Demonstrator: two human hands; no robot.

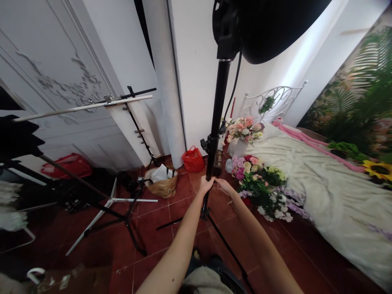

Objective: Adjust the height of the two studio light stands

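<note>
A black light stand (219,102) rises upright in front of me, carrying a large black lamp head (269,28) that the top edge cuts off. My left hand (206,186) is wrapped round the lower part of its pole. On the pole's right side, my right hand (225,186) has its fingers closed against the stand at the same height; whatever small part lies under the fingertips is hidden. Above both hands sits a locking knob (204,144) on the pole. A black cable (235,92) hangs down from the lamp. The stand's legs (226,245) spread on the red tile floor.
To the right are artificial flowers (257,175) and a bed with a cream cover (324,196). A red bag (193,159) and a woven basket (165,185) stand beyond my hands. Other stands, with a white tripod base (92,228), crowd the left.
</note>
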